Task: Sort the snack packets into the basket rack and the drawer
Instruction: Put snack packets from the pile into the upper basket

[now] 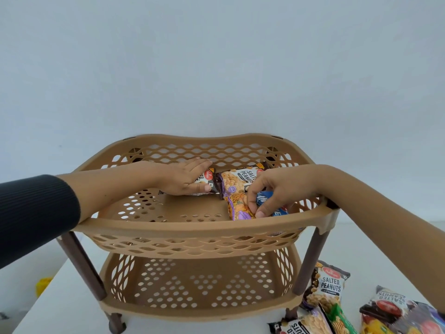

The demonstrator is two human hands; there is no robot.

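Hands (183,178) half-cover packets (237,180) in basket rack (192,229).

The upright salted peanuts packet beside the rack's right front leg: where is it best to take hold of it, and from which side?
Probably pinch the crimped top edge of the salted peanuts packet, coming down from above and from the right. It stands nearly upright, leaning against the rack's leg, so its top seam is free. Other packets crowd its lower part, and the leg blocks the left.

Left arm (36,220) in dark ribbed long sleeve, right forearm (385,208) bare, hands bare
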